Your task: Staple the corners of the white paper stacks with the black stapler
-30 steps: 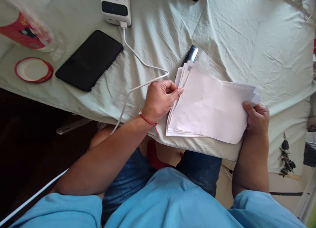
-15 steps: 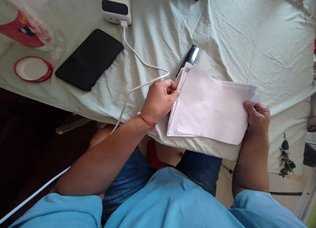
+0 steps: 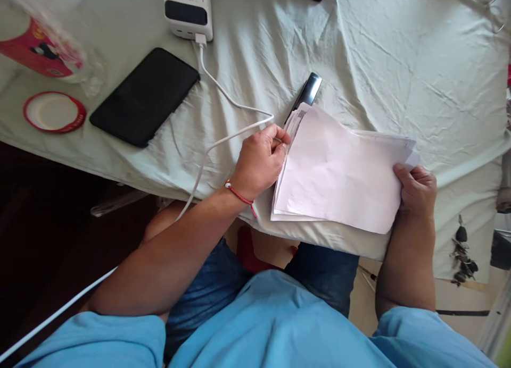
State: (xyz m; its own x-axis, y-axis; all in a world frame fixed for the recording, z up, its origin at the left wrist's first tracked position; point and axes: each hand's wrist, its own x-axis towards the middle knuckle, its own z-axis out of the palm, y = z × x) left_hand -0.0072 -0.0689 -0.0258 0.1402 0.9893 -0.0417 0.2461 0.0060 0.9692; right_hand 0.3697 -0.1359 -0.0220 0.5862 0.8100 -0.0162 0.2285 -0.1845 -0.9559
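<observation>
A loose stack of white paper sheets (image 3: 339,171) lies over the table's front edge, its top sheet blank and slightly wavy. At the stack's left edge my left hand (image 3: 261,158) is closed, with thumb and curled fingers at the sheet edges. My right hand (image 3: 417,190) grips the right edge, thumb on top and the other fingers underneath, partly hidden. Printed marks show on the lower sheets at the upper left corner. Just behind that corner lies a narrow, glossy black object (image 3: 309,89), partly covered by the paper; its kind is unclear.
On the pale tablecloth (image 3: 383,54) lie a black tablet or phone (image 3: 144,97) and a red-rimmed ring (image 3: 55,111). A white power bank (image 3: 187,11) feeds a white cable (image 3: 235,102) that runs beside my left arm. Plastic packaging (image 3: 43,46) is at left, keys (image 3: 463,256) at right.
My left hand's fingers have shifted slightly up along the stack's left edge, and the thumb has drawn back a little. My right hand and the stack stay almost still.
</observation>
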